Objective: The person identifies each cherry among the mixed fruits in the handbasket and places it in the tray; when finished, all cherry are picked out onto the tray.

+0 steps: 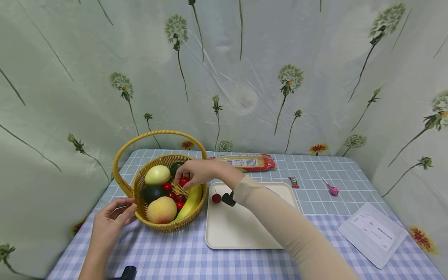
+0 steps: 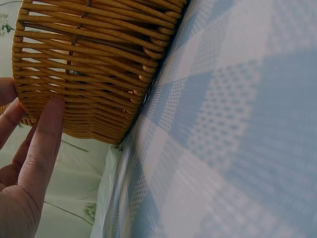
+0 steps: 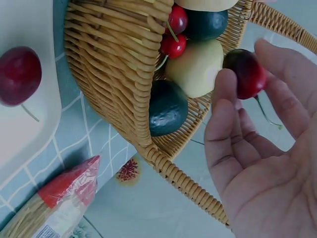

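Note:
My right hand [image 1: 197, 172] is over the basket and pinches a dark red cherry [image 3: 243, 73] between thumb and fingertips, its green stem hanging free. The yellow wicker basket [image 1: 166, 227] holds a pale yellow-green fruit [image 1: 157, 175], dark green avocado-like fruits [image 3: 167, 108], a peach [image 1: 161, 210], a banana [image 1: 191, 202] and several red cherries [image 1: 180, 198]. My left hand [image 1: 113, 217] touches the basket's outer left side near the handle's base, with fairly straight fingers against the wicker [image 2: 94, 99].
Right of the basket, a cream tray [image 1: 241, 233] bears one cherry [image 1: 216, 198]. Behind lies a red-ended noodle packet [image 1: 259, 162]. Farther right are a small red candy [image 1: 294, 182], a pink lollipop [image 1: 333, 190] and a white labelled pouch [image 1: 373, 234]. The basket's tall handle [image 1: 157, 132] arches upward.

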The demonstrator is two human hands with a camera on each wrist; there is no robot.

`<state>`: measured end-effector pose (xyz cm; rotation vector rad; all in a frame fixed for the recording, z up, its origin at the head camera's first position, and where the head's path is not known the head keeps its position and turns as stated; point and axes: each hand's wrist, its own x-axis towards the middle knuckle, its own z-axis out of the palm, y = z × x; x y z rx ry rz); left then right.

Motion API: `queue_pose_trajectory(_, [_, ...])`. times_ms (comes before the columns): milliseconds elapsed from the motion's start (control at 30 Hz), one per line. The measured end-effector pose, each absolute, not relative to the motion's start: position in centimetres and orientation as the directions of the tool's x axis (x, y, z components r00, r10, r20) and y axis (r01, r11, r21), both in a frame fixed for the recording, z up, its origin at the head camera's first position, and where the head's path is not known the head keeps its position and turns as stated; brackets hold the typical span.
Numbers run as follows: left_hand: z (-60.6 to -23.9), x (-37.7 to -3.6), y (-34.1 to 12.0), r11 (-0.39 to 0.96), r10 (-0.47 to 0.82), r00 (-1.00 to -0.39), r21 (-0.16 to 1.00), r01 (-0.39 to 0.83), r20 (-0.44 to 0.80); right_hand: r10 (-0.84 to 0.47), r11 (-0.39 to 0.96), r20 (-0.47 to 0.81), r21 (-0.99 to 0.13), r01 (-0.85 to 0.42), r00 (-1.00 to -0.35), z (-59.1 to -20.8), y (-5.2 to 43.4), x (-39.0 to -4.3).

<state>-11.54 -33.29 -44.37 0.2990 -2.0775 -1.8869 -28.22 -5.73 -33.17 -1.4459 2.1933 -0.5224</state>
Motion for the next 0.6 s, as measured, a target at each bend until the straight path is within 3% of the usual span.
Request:
queue_pose_trajectory(200, [-44.4,-11.8,-33.4,0.115,-0.361,-0.929,0.992,0.044,0.083,-0.927,0.358,-0.118,-0.563,-0.745,-0.357,-32.9,-4.6,-27.5])
queue_pose_trajectory(600, [-44.3,-12.4,-33.5,0.096,-0.358,-0.931,0.994,0.046,0.078,-0.884,0.421,-0.076,-0.557,-0.716,-0.461,-33.2,-1.2,-27.1])
